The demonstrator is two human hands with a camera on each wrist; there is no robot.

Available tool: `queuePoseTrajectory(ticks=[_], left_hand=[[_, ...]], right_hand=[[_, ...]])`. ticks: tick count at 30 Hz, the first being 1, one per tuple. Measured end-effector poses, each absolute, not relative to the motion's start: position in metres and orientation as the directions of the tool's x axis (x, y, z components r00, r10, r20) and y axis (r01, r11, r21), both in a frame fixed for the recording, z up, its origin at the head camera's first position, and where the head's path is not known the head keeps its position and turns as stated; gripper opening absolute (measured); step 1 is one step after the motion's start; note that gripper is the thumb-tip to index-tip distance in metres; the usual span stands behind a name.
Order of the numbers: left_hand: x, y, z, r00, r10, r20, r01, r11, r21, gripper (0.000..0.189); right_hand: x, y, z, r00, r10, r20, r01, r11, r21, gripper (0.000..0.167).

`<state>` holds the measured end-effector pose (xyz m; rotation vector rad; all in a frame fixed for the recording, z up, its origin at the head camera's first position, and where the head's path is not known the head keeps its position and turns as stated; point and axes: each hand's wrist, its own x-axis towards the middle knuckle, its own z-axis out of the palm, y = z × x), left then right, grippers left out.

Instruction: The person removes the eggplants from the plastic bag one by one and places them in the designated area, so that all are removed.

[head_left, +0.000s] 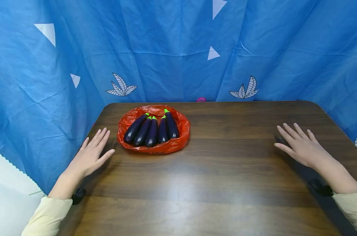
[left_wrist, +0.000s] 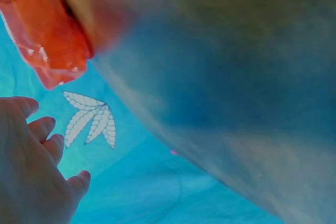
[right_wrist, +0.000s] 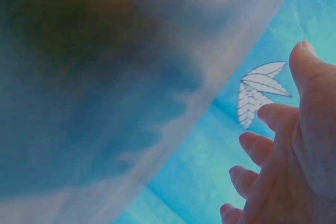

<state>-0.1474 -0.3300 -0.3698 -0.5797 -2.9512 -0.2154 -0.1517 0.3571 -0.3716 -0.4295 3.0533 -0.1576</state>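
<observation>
Several dark purple eggplants (head_left: 152, 132) with bright green caps lie side by side in a red plastic bag (head_left: 183, 131) whose mouth is spread wide. In the head view the bag sits at the back left of the table. My left hand (head_left: 90, 156) is just left of the bag, apart from it, fingers straight and holding nothing. Far to the right my right hand (head_left: 303, 147) is spread over the table, also holding nothing. The left wrist view shows part of the bag (left_wrist: 50, 35) beyond my left hand (left_wrist: 31, 166). Only my right hand (right_wrist: 294, 140) appears in the right wrist view.
The brown wooden table (head_left: 225, 183) has rounded back corners. A blue cloth (head_left: 172, 65) with white triangles and leaf prints hangs behind and around it. At the lower left is a white surface (head_left: 10, 193).
</observation>
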Motion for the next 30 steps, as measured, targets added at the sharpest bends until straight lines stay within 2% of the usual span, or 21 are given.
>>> queuePoseTrajectory(ticks=[11,24,30], left_hand=[[-0.160,-0.314,-0.339,-0.918,0.370,0.145,0.388,0.914,0.120,0.073],[-0.180,-0.288,-0.318,-0.909,0.391,0.142,0.412,0.895,0.171,0.074],[-0.192,-0.275,-0.317,-0.925,0.365,0.106,0.380,0.893,0.240,0.076]], right_hand=[[-0.162,0.328,-0.340,-0.948,-0.314,-0.042,-0.310,0.947,-0.081,0.078],[-0.183,0.262,-0.311,-0.922,-0.387,-0.004,-0.382,0.913,-0.146,0.077],[-0.193,0.231,-0.308,-0.899,-0.436,0.046,-0.437,0.882,-0.178,0.075]])
